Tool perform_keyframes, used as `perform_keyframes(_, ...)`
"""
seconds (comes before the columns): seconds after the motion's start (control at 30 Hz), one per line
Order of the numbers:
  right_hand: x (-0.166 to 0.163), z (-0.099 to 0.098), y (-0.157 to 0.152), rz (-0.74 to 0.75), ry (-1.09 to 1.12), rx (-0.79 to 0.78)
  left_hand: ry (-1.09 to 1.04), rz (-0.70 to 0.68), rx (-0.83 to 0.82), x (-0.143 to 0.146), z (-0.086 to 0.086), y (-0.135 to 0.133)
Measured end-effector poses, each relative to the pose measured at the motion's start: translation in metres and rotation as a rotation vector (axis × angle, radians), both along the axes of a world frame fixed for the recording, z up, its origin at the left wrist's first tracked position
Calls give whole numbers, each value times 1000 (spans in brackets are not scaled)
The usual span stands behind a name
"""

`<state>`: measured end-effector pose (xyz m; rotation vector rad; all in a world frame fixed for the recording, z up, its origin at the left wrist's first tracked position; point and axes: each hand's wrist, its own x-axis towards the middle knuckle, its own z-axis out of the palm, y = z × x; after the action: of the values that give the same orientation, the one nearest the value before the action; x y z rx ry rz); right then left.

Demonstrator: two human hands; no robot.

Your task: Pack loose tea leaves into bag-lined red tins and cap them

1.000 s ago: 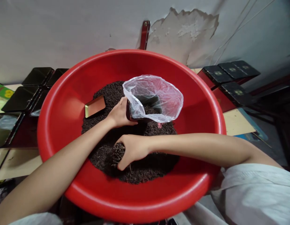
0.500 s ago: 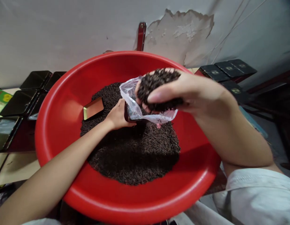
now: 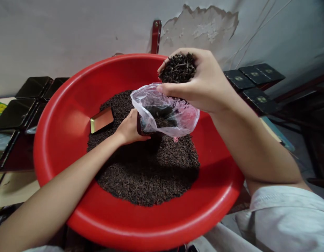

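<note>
A big red basin [image 3: 62, 115] holds a heap of dark loose tea leaves [image 3: 146, 168]. My left hand [image 3: 129, 127] grips the side of a dark tin [image 3: 141, 127] lined with a clear plastic bag [image 3: 164, 110], standing in the leaves. My right hand [image 3: 201, 82] is cupped shut on a handful of tea leaves [image 3: 179, 68], held just above the bag's open mouth. A few leaves fall into the bag. A gold-edged tin lid [image 3: 101, 120] lies on the leaves to the left.
Black tins [image 3: 22, 108] stand in rows left of the basin. More black lidded tins [image 3: 253, 80] are stacked at the right. A red handle [image 3: 155, 35] leans on the peeling wall behind. My white clothing [image 3: 287, 220] shows at bottom right.
My right hand scooped tea leaves from the heap near the basin's front, lifted them, and now holds them over the bag. My left hand has stayed on the tin.
</note>
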<state>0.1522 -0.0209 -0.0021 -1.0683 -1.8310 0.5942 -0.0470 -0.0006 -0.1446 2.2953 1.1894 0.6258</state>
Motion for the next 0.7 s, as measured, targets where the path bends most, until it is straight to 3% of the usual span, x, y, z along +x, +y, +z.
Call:
perform_keyframes(0.43,1,0,-2,70,-46,106,-17,13,-34,1,3,-2)
perform_keyframes(0.7,4,2,-2,17,-138,146,-58,-8,-18,-1,0,-1)
